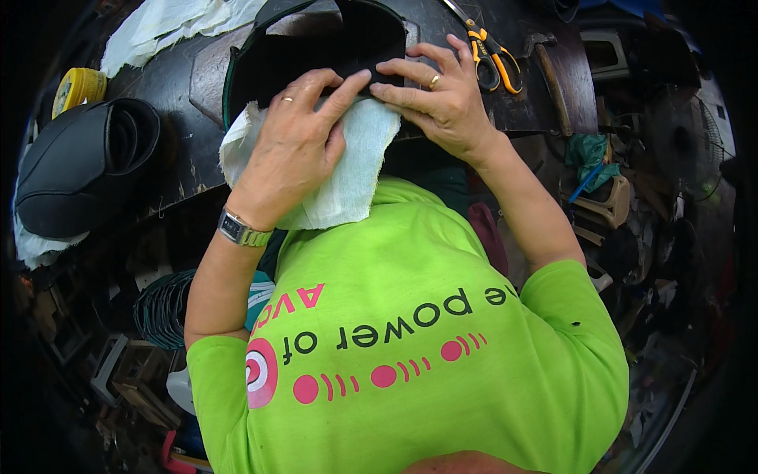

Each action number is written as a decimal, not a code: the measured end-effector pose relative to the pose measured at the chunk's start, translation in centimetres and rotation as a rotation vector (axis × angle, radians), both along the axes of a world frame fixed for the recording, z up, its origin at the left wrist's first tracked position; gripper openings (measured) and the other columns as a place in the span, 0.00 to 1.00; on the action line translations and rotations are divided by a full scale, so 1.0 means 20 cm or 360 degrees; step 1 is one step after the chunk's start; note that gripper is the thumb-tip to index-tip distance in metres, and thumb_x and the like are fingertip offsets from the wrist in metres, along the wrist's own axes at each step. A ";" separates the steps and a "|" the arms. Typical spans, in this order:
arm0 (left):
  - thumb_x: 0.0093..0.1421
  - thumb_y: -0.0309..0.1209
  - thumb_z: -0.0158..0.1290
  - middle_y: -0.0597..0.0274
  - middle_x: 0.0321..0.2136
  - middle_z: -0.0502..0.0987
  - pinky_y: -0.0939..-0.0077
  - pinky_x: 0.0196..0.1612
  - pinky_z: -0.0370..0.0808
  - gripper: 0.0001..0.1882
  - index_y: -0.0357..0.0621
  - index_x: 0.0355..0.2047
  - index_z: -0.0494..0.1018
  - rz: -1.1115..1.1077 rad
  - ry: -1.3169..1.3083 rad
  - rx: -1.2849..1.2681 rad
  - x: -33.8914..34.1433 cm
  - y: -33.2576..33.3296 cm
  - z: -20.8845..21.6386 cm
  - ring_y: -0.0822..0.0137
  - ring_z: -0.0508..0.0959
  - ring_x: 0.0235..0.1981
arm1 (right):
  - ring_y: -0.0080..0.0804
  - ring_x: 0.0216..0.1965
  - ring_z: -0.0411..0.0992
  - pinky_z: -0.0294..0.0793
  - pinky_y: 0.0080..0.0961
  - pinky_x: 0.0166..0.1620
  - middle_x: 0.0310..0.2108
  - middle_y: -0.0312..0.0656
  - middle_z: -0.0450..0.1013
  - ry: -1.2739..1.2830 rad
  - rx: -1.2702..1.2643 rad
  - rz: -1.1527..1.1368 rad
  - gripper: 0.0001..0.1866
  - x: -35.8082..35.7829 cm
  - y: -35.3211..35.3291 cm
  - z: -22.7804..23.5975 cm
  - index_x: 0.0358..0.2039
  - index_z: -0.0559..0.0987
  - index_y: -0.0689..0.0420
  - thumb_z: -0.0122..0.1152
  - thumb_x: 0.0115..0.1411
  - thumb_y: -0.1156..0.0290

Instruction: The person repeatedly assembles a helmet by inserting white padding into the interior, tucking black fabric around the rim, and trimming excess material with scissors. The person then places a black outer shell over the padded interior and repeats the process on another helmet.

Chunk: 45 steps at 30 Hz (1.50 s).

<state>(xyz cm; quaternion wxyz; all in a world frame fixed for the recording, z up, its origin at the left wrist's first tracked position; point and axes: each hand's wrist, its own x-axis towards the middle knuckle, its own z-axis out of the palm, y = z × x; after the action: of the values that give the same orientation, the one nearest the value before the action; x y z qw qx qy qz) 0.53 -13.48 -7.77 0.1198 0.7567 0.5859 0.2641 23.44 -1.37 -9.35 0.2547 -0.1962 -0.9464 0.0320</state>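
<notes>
A curved black piece (316,49), which looks like a shoe upper, stands at the table's near edge. A white cloth (359,154) with frayed edges hangs from its near rim toward my lap. My left hand (296,138), with a ring and a wristwatch, lies over the cloth with its fingers bent at the rim. Close by on the right, my right hand (442,99) has its fingertips on the same rim at the cloth's upper edge, other fingers raised. Both thumbs are partly hidden, and the fingertips nearly meet.
Orange-and-black scissors (496,59) lie right of my hands, near a wooden-handled tool (554,91). At left sit rolled black pieces (87,166) and a yellow tub (77,91). More white cloth (158,31) is at the far left. A fan (683,134) stands at right.
</notes>
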 end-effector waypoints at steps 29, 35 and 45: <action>0.56 0.25 0.61 0.61 0.49 0.78 0.59 0.57 0.67 0.19 0.42 0.50 0.78 0.0072 0.0316 0.0244 -0.06 -0.05 0.13 0.60 0.75 0.57 | 0.43 0.43 0.80 0.79 0.34 0.47 0.42 0.49 0.78 0.0315 -0.0904 -0.0113 0.36 -0.22 -0.22 0.14 0.68 0.65 0.54 0.67 0.60 0.78; 0.56 0.27 0.62 0.64 0.41 0.79 0.64 0.47 0.72 0.14 0.47 0.44 0.80 0.0058 0.0246 0.0303 -0.06 0.01 0.11 0.61 0.78 0.47 | 0.42 0.50 0.77 0.75 0.34 0.56 0.50 0.47 0.76 0.0474 -0.0911 0.0123 0.39 -0.13 -0.19 0.04 0.64 0.68 0.61 0.77 0.53 0.69; 0.55 0.32 0.65 0.68 0.36 0.81 0.66 0.44 0.71 0.08 0.51 0.36 0.81 0.0171 0.0064 0.0389 -0.04 0.01 0.10 0.64 0.80 0.42 | 0.46 0.48 0.72 0.69 0.40 0.53 0.44 0.46 0.78 0.0586 -0.0597 -0.0207 0.19 -0.23 -0.30 0.00 0.39 0.80 0.59 0.76 0.49 0.66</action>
<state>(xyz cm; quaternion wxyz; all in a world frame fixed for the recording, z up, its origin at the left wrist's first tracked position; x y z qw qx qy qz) -0.19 -13.20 -5.76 0.0006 0.7384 0.5912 0.3245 18.87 -7.34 -9.41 0.3831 -0.2912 -0.8471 0.2255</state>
